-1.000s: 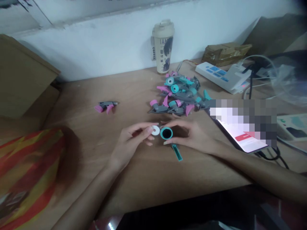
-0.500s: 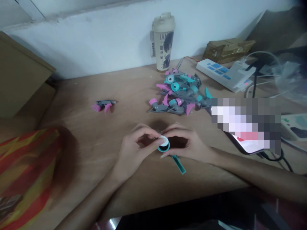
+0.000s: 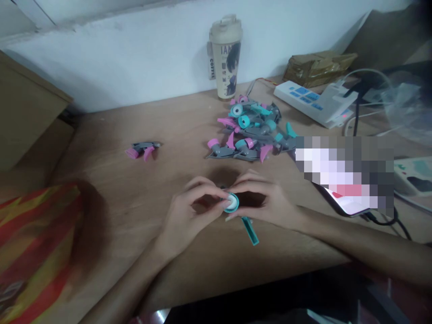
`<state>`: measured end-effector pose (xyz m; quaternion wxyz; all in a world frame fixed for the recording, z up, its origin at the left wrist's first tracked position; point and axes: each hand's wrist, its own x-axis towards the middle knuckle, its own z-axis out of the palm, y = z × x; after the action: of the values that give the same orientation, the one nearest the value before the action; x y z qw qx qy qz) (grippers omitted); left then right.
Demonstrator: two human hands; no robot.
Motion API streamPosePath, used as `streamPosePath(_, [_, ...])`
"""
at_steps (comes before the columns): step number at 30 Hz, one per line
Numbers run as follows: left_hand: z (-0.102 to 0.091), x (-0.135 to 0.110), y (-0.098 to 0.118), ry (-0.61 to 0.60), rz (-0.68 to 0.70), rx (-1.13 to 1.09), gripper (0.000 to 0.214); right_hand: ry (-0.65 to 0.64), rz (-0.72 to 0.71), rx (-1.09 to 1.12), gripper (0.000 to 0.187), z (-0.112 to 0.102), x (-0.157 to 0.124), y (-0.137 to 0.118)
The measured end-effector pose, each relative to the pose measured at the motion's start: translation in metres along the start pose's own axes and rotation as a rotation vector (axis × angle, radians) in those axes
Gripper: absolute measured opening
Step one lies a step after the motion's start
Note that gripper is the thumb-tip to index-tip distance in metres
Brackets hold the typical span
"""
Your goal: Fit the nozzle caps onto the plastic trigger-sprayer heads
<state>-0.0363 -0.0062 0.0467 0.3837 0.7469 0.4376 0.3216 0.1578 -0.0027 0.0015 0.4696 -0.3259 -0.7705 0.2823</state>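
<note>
Round teal plastic cap [image 3: 237, 207], clamped between my right fingers [image 3: 249, 186], apparently for steadiness; inside the cap's mouth, the flat white disc [image 3: 232, 201], pinched by my left fingers [image 3: 213, 212].

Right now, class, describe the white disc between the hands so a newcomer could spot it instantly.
On the wooden table, find the heap of gray, pink and teal parts. Nearer the viewer, the left hand and right hand come together at a teal collar, with the white disc inside. Unlike the pale disc in the heap, it has the left fingertips at it.
</note>
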Motion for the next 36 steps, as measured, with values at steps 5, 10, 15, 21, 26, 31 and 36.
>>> streamPosePath(5, [0.000, -0.002, 0.000, 0.093, 0.143, 0.210, 0.006, -0.004, -0.029, -0.082, 0.037, -0.001, 0.001, -0.001])
streamPosePath(10, [0.002, -0.005, -0.001, 0.146, 0.204, 0.313, 0.007, 0.015, -0.036, -0.156, 0.036, 0.000, 0.001, -0.001])
streamPosePath(15, [0.003, -0.008, -0.001, 0.124, 0.241, 0.439, 0.012, 0.018, -0.066, -0.168, 0.034, 0.001, 0.001, -0.002])
streamPosePath(21, [0.004, -0.010, 0.002, 0.112, 0.185, 0.496, 0.014, -0.016, -0.077, -0.199, 0.029, 0.001, -0.001, -0.004])
streamPosePath(26, [0.009, -0.013, 0.005, 0.112, 0.003, 0.465, 0.009, -0.006, -0.109, -0.218, 0.026, 0.002, -0.004, -0.002])
streamPosePath(31, [0.014, -0.015, 0.005, 0.177, -0.044, 0.391, 0.006, -0.006, -0.096, -0.255, 0.026, 0.001, -0.003, -0.002])
streamPosePath(36, [0.015, -0.009, -0.004, 0.098, 0.004, 0.166, 0.005, 0.015, -0.092, -0.280, 0.028, 0.002, -0.004, -0.002])
